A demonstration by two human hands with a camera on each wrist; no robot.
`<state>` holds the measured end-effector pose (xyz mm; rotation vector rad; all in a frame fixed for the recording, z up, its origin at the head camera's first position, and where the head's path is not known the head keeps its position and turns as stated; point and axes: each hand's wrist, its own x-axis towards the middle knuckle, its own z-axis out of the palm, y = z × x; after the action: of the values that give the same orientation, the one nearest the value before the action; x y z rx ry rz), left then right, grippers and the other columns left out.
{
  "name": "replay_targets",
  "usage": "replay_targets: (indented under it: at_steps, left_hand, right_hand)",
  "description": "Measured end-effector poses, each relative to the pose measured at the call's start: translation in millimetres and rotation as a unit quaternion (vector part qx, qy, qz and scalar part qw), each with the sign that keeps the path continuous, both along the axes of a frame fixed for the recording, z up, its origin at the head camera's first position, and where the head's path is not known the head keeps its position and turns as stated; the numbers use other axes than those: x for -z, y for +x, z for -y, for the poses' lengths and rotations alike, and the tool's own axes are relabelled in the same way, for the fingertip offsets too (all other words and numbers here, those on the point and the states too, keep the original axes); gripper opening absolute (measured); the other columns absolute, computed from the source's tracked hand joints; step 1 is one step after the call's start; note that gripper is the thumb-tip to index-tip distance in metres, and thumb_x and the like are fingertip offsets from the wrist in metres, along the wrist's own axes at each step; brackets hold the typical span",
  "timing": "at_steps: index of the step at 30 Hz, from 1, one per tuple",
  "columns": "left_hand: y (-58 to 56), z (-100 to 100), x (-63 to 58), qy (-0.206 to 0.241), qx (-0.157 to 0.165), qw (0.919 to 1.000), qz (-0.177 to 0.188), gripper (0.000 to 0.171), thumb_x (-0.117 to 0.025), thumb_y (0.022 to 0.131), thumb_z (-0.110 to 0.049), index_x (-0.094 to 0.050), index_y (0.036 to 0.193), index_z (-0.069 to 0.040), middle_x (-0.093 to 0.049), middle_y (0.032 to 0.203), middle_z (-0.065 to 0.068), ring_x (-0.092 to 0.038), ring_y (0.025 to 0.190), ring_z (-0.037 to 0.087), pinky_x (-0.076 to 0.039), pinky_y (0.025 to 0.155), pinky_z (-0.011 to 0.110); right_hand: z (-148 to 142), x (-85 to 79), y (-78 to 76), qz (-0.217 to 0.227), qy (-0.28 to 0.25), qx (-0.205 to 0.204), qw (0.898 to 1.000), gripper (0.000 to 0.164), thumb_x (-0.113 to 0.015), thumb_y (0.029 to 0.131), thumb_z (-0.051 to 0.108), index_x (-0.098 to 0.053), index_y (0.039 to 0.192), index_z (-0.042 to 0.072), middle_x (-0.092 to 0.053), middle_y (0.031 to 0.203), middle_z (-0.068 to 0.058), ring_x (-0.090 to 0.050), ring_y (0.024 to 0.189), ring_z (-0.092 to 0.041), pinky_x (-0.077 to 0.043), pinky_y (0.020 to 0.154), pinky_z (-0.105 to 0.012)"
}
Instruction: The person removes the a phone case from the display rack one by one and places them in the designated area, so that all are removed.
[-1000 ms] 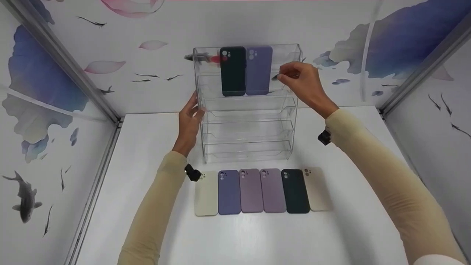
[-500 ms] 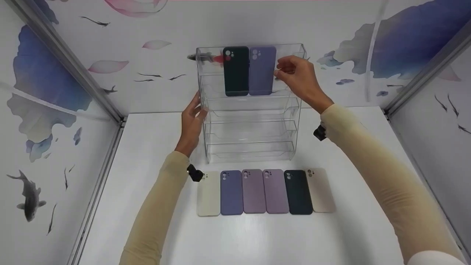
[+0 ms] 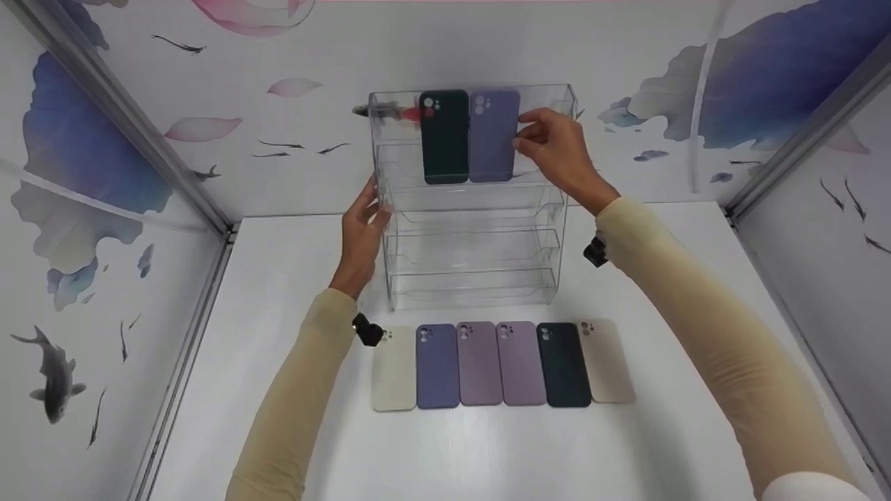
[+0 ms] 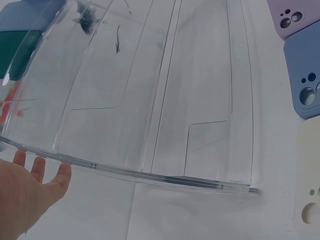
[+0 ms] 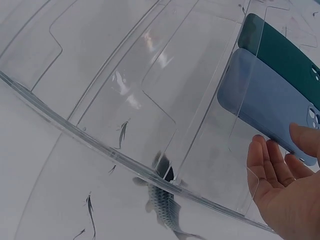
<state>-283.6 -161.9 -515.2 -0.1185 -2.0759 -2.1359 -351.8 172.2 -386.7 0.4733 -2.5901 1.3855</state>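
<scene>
A clear tiered display rack (image 3: 473, 273) stands upright at the back of the white table. On its top tier, a dark green phone case (image 3: 445, 139) and a blue-purple phone case (image 3: 494, 136) lean side by side. My right hand (image 3: 557, 146) has thumb and fingertips at the right edge of the blue-purple case; in the right wrist view the thumb overlaps its face near the camera-hole end. My left hand (image 3: 360, 233) rests against the rack's left side, its fingertips along the outer panel in the left wrist view.
In front of the rack several phone cases lie in a row: cream (image 3: 394, 376), blue-purple (image 3: 438, 369), two mauve ones (image 3: 479, 365), dark green (image 3: 564, 365) and beige (image 3: 607, 362). Printed walls enclose the table at the back and sides.
My right hand has moved left from beside the blue-purple case to its right edge. The left hand stays at the rack's side, and both upright cases keep their places in the rack.
</scene>
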Motion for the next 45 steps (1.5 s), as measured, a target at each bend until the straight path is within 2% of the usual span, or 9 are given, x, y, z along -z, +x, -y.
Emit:
replay_targets:
  at_steps: [5,8,12,15,19,27,34,37,45]
  left_hand:
    - [0.3,0.2,0.4,-0.001,0.0,1.0,-0.002,0.064,-0.06,0.115,-0.014,-0.037,0.173,-0.026,-0.047,0.17,0.01,-0.053,0.146,0.021,-0.045,0.123,0.047]
    - [0.0,0.2,0.8,0.012,0.003,0.9999,-0.003,0.065,-0.06,0.115,-0.012,-0.036,0.174,-0.024,-0.045,0.17,0.014,-0.052,0.148,0.027,-0.044,0.123,0.051]
    - [-0.7,-0.4,0.8,0.023,0.009,0.9997,-0.002,0.065,-0.059,0.115,-0.01,-0.034,0.174,-0.021,-0.044,0.169,0.017,-0.045,0.154,0.037,-0.043,0.124,0.046]
    - [-1.1,-1.4,0.6,0.021,0.009,0.9997,-0.001,0.065,-0.058,0.115,-0.01,-0.034,0.174,-0.02,-0.046,0.167,0.014,-0.046,0.154,0.034,-0.044,0.124,0.039]
    - [-1.3,-2.1,-0.1,0.017,0.006,0.9998,-0.001,0.065,-0.059,0.115,-0.01,-0.035,0.174,-0.02,-0.05,0.165,0.009,-0.048,0.152,0.031,-0.045,0.122,0.039]
    - [-1.5,-0.8,-0.6,0.013,0.001,0.9999,0.003,0.065,-0.061,0.114,-0.01,-0.037,0.174,-0.021,-0.048,0.167,0.015,-0.048,0.152,0.032,-0.044,0.124,0.041]
    - [-0.2,-0.3,0.6,0.02,0.003,0.9998,0.0,0.065,-0.061,0.114,-0.009,-0.038,0.173,-0.023,-0.048,0.168,0.014,-0.048,0.152,0.037,-0.044,0.123,0.043]
    - [1.7,-0.4,0.9,0.016,0.005,0.9999,0.001,0.065,-0.06,0.114,-0.008,-0.037,0.173,-0.024,-0.047,0.167,0.015,-0.048,0.151,0.037,-0.045,0.122,0.045]
    - [0.0,-1.9,-0.9,0.009,0.005,0.9999,-0.002,0.065,-0.06,0.115,-0.012,-0.035,0.174,-0.024,-0.046,0.169,0.014,-0.047,0.153,0.037,-0.044,0.123,0.047]
  right_hand:
    - [4.2,1.5,-0.1,-0.007,-0.012,0.008,1.0,0.035,-0.071,0.108,0.005,-0.069,0.141,-0.002,-0.079,0.118,-0.02,-0.076,0.1,-0.023,-0.061,0.092,-0.029]
    - [5.9,2.9,-0.9,-0.013,-0.014,0.01,1.0,0.033,-0.072,0.107,0.005,-0.07,0.14,-0.001,-0.079,0.116,-0.019,-0.075,0.099,-0.021,-0.059,0.089,-0.028]
    - [6.9,4.2,-1.9,-0.023,-0.01,0.016,1.0,0.029,-0.076,0.105,0.005,-0.073,0.134,-0.001,-0.078,0.112,-0.018,-0.073,0.098,-0.021,-0.056,0.087,-0.026]
    - [7.1,4.2,-2.0,-0.027,-0.007,0.018,0.999,0.023,-0.077,0.105,0.006,-0.075,0.127,-0.001,-0.076,0.111,-0.017,-0.071,0.099,-0.02,-0.055,0.087,-0.026]
    - [6.4,3.7,-1.0,-0.028,-0.009,0.019,0.999,0.017,-0.077,0.105,0.006,-0.077,0.119,-0.001,-0.075,0.111,-0.015,-0.07,0.098,-0.019,-0.056,0.088,-0.026]
    - [2.4,-2.6,5.0,-0.048,-0.059,0.019,0.997,0.014,-0.074,0.106,0.004,-0.076,0.119,-0.001,-0.074,0.11,-0.013,-0.071,0.097,-0.018,-0.061,0.088,-0.027]
    - [-8.3,-15.4,21.4,-0.073,-0.081,0.046,0.993,0.016,-0.075,0.106,0.009,-0.076,0.12,0.001,-0.075,0.112,-0.012,-0.068,0.1,-0.017,-0.055,0.099,-0.027]
    - [-14.5,-16.2,31.1,-0.073,-0.087,0.047,0.992,0.016,-0.076,0.106,0.008,-0.076,0.12,0.001,-0.075,0.111,-0.012,-0.069,0.099,-0.017,-0.058,0.1,-0.027]
    - [-36.4,-6.3,50.4,-0.074,-0.094,0.052,0.991,0.015,-0.076,0.104,0.001,-0.076,0.118,-0.005,-0.073,0.107,-0.017,-0.071,0.096,-0.019,-0.062,0.087,-0.02]
